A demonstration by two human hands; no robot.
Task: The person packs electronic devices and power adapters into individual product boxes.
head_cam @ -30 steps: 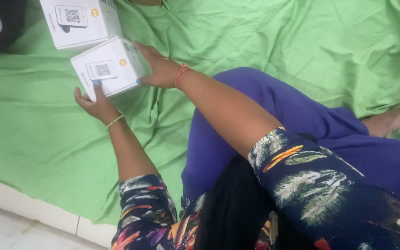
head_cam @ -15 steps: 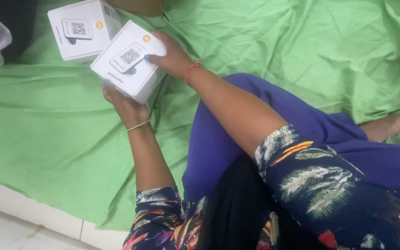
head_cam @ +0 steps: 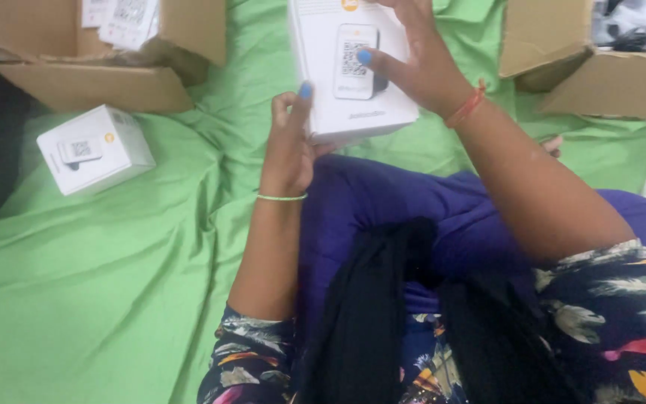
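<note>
Both hands clasp a white rectangular cardboard box (head_cam: 349, 71) at top centre: left hand (head_cam: 289, 142) gripping its lower-left edge, right hand (head_cam: 420, 63) spread over its face. Another small white box (head_cam: 95, 150) lies on the green cloth (head_cam: 114, 284), upper left, below an open brown carton (head_cam: 99, 60).

1. The box (head_cam: 349, 71) is held above the lap, between the left hand (head_cam: 289, 142) at its near-left corner and the right hand (head_cam: 420, 63) on its top face.
2. A second box (head_cam: 95, 150) lies on the cloth (head_cam: 114, 299), well to the left.
3. Behind it, at the far-left edge of the cloth, stands an open carton (head_cam: 99, 56).
4. Another carton (head_cam: 592, 67) stands at the far-right corner.
</note>
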